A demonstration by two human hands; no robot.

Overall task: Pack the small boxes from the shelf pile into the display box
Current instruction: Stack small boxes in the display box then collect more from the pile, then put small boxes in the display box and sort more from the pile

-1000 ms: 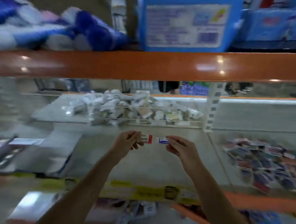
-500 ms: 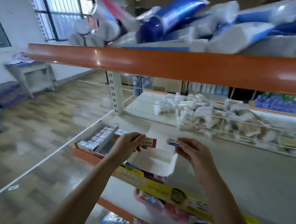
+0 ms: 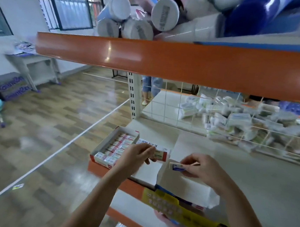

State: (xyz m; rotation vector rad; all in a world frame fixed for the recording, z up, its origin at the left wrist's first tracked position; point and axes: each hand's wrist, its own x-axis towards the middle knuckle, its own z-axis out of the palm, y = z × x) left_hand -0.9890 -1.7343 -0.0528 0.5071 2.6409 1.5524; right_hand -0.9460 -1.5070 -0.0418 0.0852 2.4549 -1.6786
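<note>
My left hand [image 3: 135,156] pinches a small red-and-white box [image 3: 160,155] just right of the display box [image 3: 106,143]. That display box sits at the shelf's left front corner, its lid flap standing up, with several small boxes lined up inside. My right hand [image 3: 201,166] pinches a small blue-and-white box [image 3: 177,166] over an open white carton [image 3: 184,187]. The two hands are apart, about a hand's width.
An orange shelf beam [image 3: 169,60] runs overhead with white tubes piled above it. A wire grid [image 3: 227,119] at the back fences a heap of white packets. Grey shelf surface [image 3: 266,188] stretches right. A person's legs [image 3: 150,87] stand behind the upright.
The view swung left from the mid shelf to its left end, bringing the display box and open carton under my hands. Both hands kept hold of their small boxes.
</note>
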